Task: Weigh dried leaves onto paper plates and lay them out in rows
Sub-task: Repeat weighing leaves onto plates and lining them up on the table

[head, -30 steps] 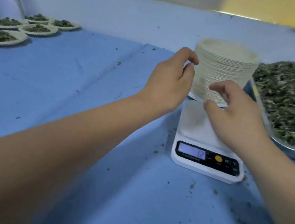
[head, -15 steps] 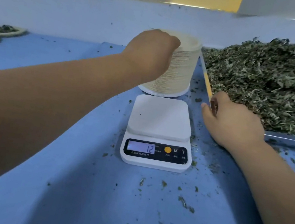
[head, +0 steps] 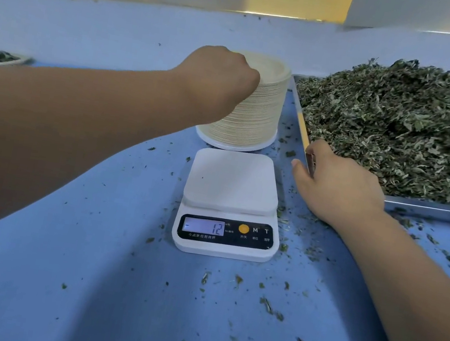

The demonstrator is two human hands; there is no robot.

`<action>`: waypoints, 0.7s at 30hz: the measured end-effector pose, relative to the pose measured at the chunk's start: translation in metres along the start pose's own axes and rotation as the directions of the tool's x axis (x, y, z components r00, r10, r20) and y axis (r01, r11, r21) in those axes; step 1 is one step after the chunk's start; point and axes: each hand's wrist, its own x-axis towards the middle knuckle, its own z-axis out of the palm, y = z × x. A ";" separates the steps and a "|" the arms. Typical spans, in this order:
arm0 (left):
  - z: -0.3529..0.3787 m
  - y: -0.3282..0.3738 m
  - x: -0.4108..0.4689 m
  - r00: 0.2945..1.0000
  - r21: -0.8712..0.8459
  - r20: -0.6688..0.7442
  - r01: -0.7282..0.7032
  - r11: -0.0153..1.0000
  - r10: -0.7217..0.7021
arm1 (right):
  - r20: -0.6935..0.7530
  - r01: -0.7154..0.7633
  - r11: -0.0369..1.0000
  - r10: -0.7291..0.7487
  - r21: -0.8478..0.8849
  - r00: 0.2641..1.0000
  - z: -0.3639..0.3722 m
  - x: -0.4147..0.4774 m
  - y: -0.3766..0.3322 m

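My left hand [head: 218, 80] curls its fingers over the top rim of the paper plate stack [head: 256, 116], just behind the scale [head: 229, 200]. My right hand [head: 340, 186] lies loose, fingers apart, across the tray [head: 434, 210] corner holding the dried leaves [head: 404, 126].

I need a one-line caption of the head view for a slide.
Left hand curled on the stack of paper plates, right hand resting on the tray of dried leaves, scale bare.
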 end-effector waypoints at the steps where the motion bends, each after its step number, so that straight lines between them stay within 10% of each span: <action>1: -0.002 0.000 0.000 1.000 0.021 0.014 -0.012 1.000 0.012 | -0.001 0.002 1.000 -0.002 0.004 1.000 0.000 0.000 0.000; 13: -0.007 -0.006 0.007 0.990 0.146 -0.100 -0.088 0.985 0.103 | -0.004 -0.005 1.000 0.005 0.018 1.000 -0.001 0.000 0.001; 17: 0.000 -0.012 0.003 0.946 -0.200 -0.235 0.178 0.963 -0.224 | -0.005 -0.010 1.000 0.011 0.020 1.000 0.000 0.001 0.001; 21: 0.013 -0.017 -0.006 0.795 -0.596 -0.179 0.381 0.707 -0.579 | -0.008 -0.016 1.000 0.017 0.013 1.000 -0.001 0.000 0.000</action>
